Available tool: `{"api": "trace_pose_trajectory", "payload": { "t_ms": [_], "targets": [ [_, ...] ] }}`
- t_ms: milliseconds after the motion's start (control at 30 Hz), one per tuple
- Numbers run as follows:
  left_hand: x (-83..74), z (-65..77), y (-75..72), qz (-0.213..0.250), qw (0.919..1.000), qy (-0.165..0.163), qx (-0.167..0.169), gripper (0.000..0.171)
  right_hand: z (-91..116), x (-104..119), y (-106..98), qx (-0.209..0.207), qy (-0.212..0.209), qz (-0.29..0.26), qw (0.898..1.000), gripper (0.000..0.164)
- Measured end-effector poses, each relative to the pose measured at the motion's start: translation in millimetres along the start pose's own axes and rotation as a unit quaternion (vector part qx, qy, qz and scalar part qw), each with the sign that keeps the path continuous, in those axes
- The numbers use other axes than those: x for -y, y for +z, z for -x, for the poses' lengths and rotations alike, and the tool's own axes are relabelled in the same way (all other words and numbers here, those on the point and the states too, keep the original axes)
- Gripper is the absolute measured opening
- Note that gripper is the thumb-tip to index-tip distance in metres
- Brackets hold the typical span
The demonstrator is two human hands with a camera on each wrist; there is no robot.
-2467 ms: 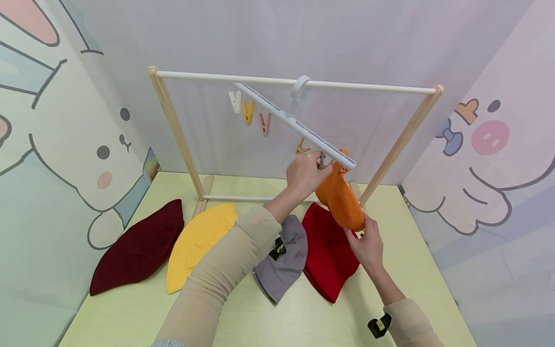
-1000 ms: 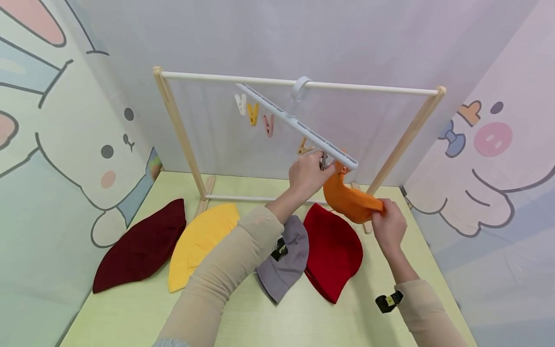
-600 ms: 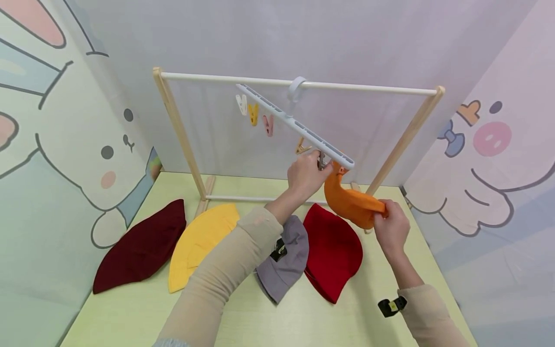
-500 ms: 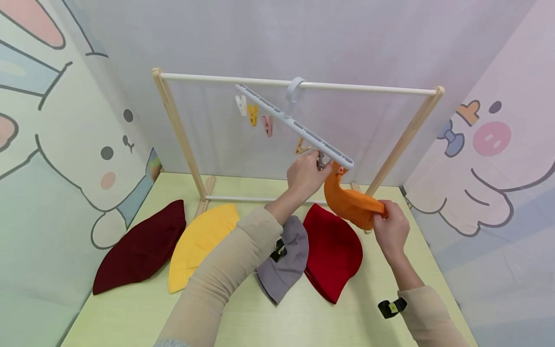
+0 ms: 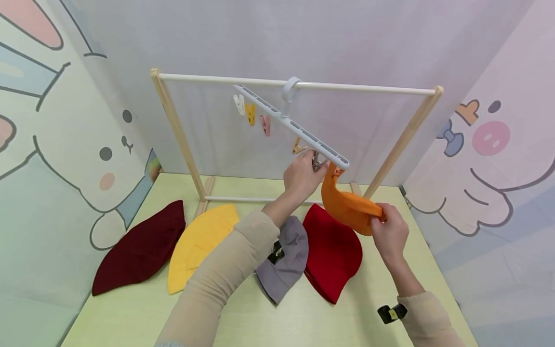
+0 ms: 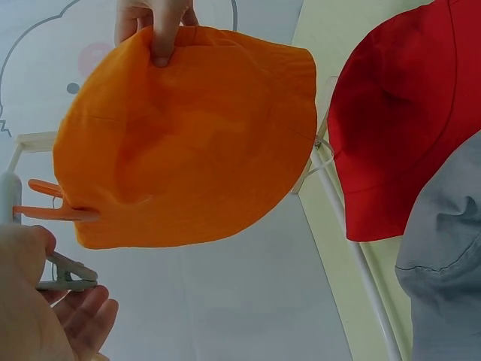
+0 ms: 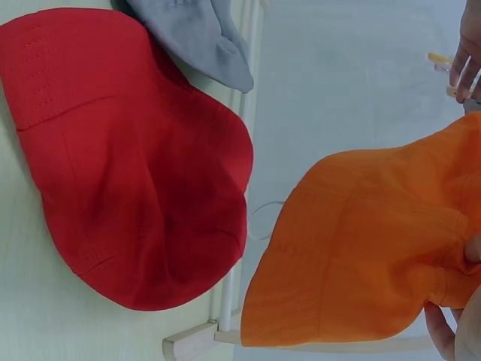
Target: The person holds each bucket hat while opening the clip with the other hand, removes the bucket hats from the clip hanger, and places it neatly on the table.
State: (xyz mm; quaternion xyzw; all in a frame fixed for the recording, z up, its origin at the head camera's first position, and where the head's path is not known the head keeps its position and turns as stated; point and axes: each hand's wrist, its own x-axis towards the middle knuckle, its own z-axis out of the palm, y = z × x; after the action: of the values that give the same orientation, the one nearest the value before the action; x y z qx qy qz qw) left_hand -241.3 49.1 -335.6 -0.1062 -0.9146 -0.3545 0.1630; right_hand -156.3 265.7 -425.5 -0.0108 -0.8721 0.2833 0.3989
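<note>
An orange bucket hat (image 5: 349, 209) hangs from the near right end of a pale grey clip hanger (image 5: 299, 130). An orange clothespin (image 6: 60, 213) on the hanger bites one edge of the hat. My right hand (image 5: 390, 233) pinches the opposite edge, thumb on the cloth, and holds the hat out to the right. Just left of the hat, my left hand (image 5: 301, 176) holds a grey clothespin (image 6: 71, 274) between thumb and fingers. In the left wrist view, no cloth shows in that grey clothespin.
The hanger hooks on the white rod (image 5: 368, 88) of a wooden rack. White (image 5: 239, 104), yellow (image 5: 250, 114), pink (image 5: 265, 125) and tan clothespins (image 5: 298, 145) hang from it. Maroon (image 5: 140, 250), yellow (image 5: 201, 241), grey (image 5: 288, 260) and red hats (image 5: 331, 253) lie on the table.
My right hand has moved right and upward with its edge of the orange hat, spreading the hat sideways. Lately the hanger and my left hand have shifted slightly left.
</note>
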Motion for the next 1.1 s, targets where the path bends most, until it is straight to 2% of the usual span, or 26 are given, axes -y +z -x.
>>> {"api": "trace_pose_trajectory", "payload": {
  "t_ms": [133,400,600,800,1100],
  "targets": [
    [4.4,0.7,0.2,0.012,0.9999,-0.003,-0.004,0.025,3,1,-1,-0.001,-0.002,-0.002,1.0,0.01],
    [10.7,6.1,-3.2,0.03,0.9994,-0.009,-0.012,0.04,10,5,-3,0.004,-0.005,0.0,1.0,0.01],
    [12.4,12.3,-5.9,0.045,0.9986,0.002,-0.027,0.042,14,9,-3,0.012,-0.004,-0.003,1.0,0.01],
    [13.0,21.0,-6.0,0.063,0.9961,0.029,-0.055,0.039,21,10,-2,0.015,-0.011,-0.02,1.0,0.01],
    [10.6,32.2,-4.0,0.063,0.9962,0.054,-0.025,0.041,30,13,-1,0.026,-0.019,-0.031,0.999,0.01]
  ]
}}
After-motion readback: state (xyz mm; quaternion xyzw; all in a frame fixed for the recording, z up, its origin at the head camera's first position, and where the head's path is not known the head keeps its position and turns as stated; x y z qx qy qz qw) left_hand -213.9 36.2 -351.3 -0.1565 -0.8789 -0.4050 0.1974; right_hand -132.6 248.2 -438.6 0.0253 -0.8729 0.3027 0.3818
